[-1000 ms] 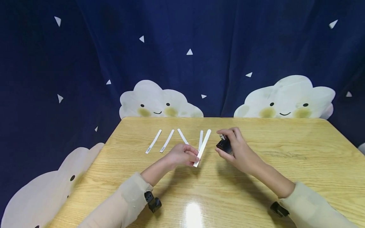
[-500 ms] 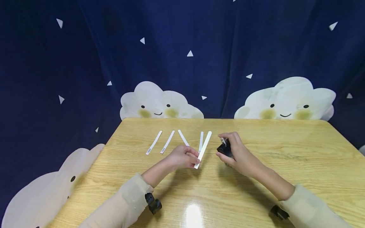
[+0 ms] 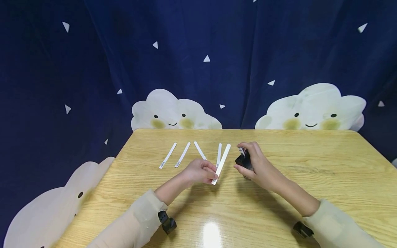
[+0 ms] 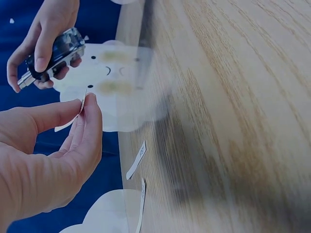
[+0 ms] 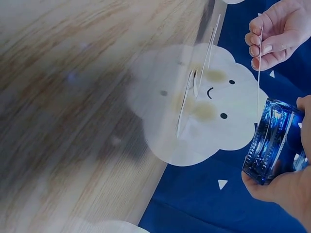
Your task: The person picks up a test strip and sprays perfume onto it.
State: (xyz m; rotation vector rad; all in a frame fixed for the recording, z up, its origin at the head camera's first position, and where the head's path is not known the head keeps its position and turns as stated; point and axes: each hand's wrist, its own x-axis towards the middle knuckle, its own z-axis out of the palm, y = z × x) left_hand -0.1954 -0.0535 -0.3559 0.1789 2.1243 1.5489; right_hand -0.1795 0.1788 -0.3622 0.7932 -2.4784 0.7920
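Note:
In the head view my left hand (image 3: 200, 171) pinches the lower end of a white paper test strip (image 3: 223, 158) between thumb and fingers. The strip is above the table, its rounded end up and tilted right. Just to the right, my right hand (image 3: 263, 169) grips a dark glass perfume bottle (image 3: 243, 160), with the index finger at its silver spray nozzle (image 3: 241, 151). A gap separates nozzle and strip. The left wrist view shows fingers wrapped round the bottle (image 4: 71, 44). In the right wrist view the bottle's glass base (image 5: 272, 141) looks blue.
Several similar strips lie on the wooden table (image 3: 279, 213): two slanted ones (image 3: 168, 155) at left, a third strip (image 3: 199, 150) partly behind my left hand, and another (image 3: 219, 153) behind the held strip. A dark blue cloud-patterned curtain (image 3: 186, 75) hangs beyond the table.
My right hand and the bottle dipped slightly half a second ago and are a little higher now. The left hand and its strip hold nearly the same place.

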